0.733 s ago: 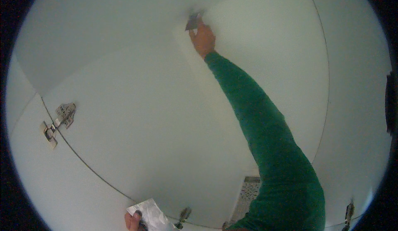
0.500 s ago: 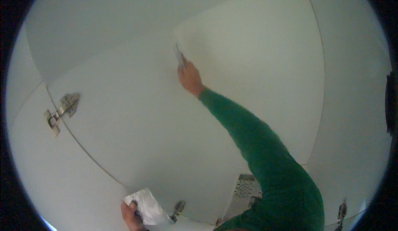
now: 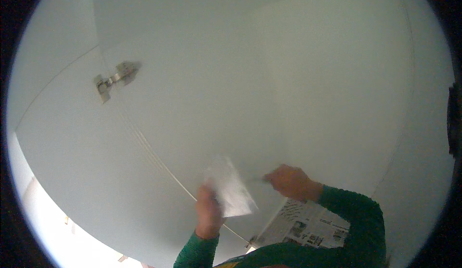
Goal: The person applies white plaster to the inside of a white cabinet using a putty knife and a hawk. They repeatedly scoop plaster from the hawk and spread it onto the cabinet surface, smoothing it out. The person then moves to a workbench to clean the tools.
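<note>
My left hand [image 3: 208, 209] is closed on the edge of a flat, silvery-white rectangular plate [image 3: 233, 187], smeared by motion. To its right, my right hand [image 3: 291, 181] is closed round a thin scraper-like tool [image 3: 260, 178]; its blade is blurred, pointing left toward the plate with a small gap between them. Behind both hands spreads a pale cabinet panel [image 3: 192, 104]. Green sleeves cover both of my forearms.
At the upper left, a metal hinge [image 3: 115, 79] spans the seam between two panels. Newspaper [image 3: 313, 227] lies at the bottom under my right forearm. A bright opening [image 3: 48, 229] shows at the lower left, and a dark object [image 3: 452, 121] stands at the right rim.
My right hand has come down from high on the panel with its tool, close to the plate. My left hand has lifted the plate up and rightward. The view has shifted too.
</note>
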`<state>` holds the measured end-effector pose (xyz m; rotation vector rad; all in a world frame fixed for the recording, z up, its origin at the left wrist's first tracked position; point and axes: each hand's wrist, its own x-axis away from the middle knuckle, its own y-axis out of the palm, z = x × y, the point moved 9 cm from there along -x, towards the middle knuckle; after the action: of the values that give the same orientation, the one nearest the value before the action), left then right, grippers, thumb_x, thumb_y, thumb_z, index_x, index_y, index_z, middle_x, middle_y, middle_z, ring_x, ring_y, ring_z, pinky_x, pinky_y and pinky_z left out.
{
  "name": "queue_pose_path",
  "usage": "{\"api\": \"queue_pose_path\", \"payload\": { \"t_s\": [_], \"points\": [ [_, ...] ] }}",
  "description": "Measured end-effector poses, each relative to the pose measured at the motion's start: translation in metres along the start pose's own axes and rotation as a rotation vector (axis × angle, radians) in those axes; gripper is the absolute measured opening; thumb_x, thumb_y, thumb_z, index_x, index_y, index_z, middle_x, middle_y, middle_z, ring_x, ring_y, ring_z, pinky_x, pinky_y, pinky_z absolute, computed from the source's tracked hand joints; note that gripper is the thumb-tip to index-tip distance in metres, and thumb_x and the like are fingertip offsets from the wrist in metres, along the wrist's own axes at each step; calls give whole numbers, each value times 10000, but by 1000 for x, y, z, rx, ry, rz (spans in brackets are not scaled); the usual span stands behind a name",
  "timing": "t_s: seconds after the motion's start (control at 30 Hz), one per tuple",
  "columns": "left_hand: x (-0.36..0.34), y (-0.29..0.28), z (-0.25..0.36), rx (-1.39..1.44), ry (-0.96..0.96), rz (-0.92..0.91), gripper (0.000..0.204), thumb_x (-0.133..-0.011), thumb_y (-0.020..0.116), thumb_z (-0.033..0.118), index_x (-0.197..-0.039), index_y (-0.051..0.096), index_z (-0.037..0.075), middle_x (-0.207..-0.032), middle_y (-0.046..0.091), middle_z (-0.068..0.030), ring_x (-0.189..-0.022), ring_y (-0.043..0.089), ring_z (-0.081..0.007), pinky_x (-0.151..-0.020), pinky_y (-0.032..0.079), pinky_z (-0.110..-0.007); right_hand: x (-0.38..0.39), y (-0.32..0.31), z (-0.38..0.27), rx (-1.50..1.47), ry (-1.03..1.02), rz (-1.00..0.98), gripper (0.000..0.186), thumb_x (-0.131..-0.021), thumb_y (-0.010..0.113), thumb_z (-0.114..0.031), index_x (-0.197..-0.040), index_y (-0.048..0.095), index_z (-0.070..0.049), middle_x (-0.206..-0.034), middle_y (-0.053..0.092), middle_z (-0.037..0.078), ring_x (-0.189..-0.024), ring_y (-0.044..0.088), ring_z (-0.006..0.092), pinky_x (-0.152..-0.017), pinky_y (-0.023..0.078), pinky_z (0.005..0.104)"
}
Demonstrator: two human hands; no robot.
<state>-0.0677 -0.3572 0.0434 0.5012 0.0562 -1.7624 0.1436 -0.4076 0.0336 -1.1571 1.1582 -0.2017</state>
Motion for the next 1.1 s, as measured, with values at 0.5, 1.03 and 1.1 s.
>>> {"api": "queue_pose_path", "payload": {
  "t_s": [0.5, 1.03, 1.1],
  "points": [
    [46, 65, -73, 70, -628, -163, 568, -968, 369, 449, -1301, 436, -6, -1245, 533, -139, -1145, 508, -246, -978, 394, -390, 121, 55, 80, -1129, 979, 513, 351, -892, 585, -218, -1180, 503, -37, -1058, 581, 74, -931, 572, 193, -805, 480, 339],
    [9, 38, -139, -354, -299, -384, 397, -983, 383, 303, -1105, 579, -20, -1013, 638, -143, -944, 614, -247, -811, 486, -341, 134, 30, 71, -835, 883, 469, 367, -924, 477, -143, -1276, 499, -42, -750, 576, 85, -650, 525, 132, -635, 460, 290],
    [9, 34, -144, -331, -366, -417, 397, -970, 412, 312, -1099, 582, -23, -1000, 643, -134, -912, 626, -228, -799, 492, -334, 131, 7, 58, -569, 806, 394, 408, -912, 478, -119, -1319, 478, -80, -720, 547, 94, -626, 501, 118, -628, 452, 283]
  ]
}}
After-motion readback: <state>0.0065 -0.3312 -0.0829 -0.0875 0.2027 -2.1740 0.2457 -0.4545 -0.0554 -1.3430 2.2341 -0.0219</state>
